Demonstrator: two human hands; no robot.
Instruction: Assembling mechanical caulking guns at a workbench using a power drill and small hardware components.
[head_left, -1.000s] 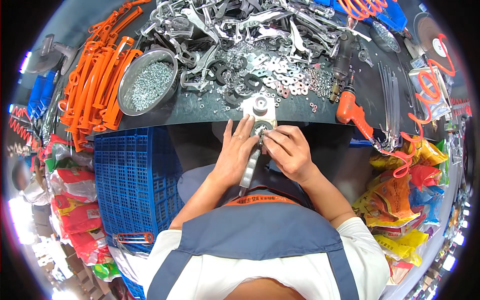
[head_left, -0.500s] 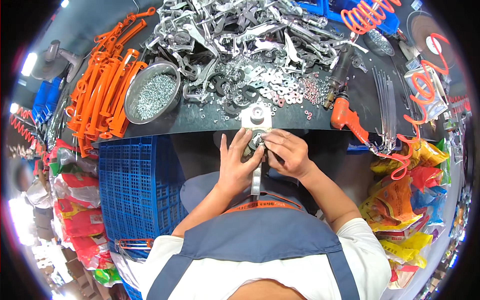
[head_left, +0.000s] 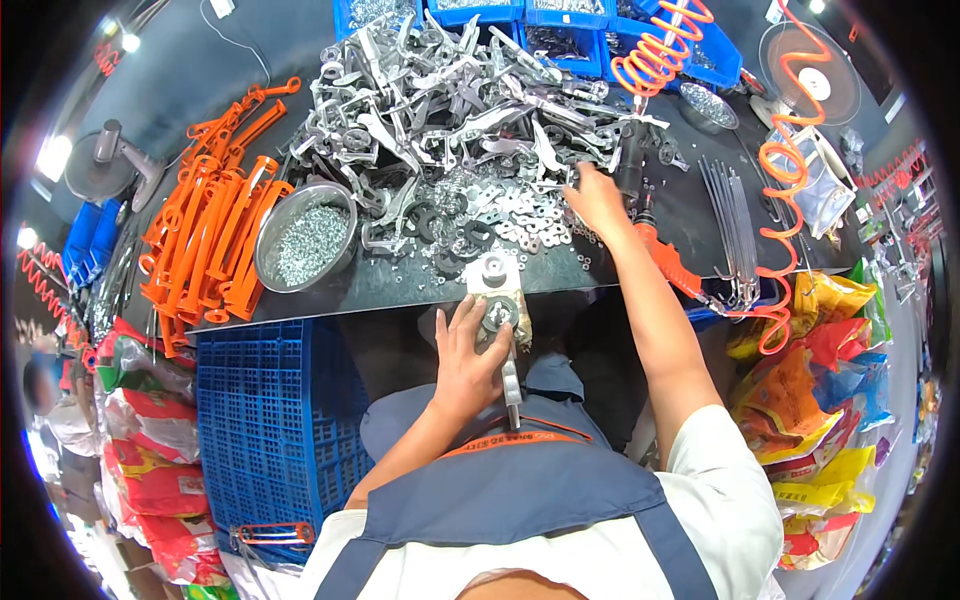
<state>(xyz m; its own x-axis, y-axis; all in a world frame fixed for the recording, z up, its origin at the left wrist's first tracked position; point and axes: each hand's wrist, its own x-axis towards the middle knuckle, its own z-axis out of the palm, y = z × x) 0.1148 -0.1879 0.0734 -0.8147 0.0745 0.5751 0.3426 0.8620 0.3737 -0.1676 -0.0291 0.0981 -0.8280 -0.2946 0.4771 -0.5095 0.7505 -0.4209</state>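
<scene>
Gripping a metal lever (head_left: 512,385) loosely between thumb and fingers of the left hand (head_left: 463,362), with that hand about half open otherwise. Have it at the front edge of the table (head_left: 385,292), with the round end right by a pale block (head_left: 510,276) and the handle pointing back toward the blue apron (head_left: 520,475). Reaching way out with the right hand (head_left: 600,205), at the near right side of a big heap of metal parts (head_left: 440,125), just left of a black air tool (head_left: 632,152). Looks partly curled, but can't tell if holding anything. Also see loose washers (head_left: 545,225) in front of the heap, a steel bowl (head_left: 276,214) of tiny metal bits and some orange tubes (head_left: 212,235) off left, plus an orange drill (head_left: 668,258) on the right.
</scene>
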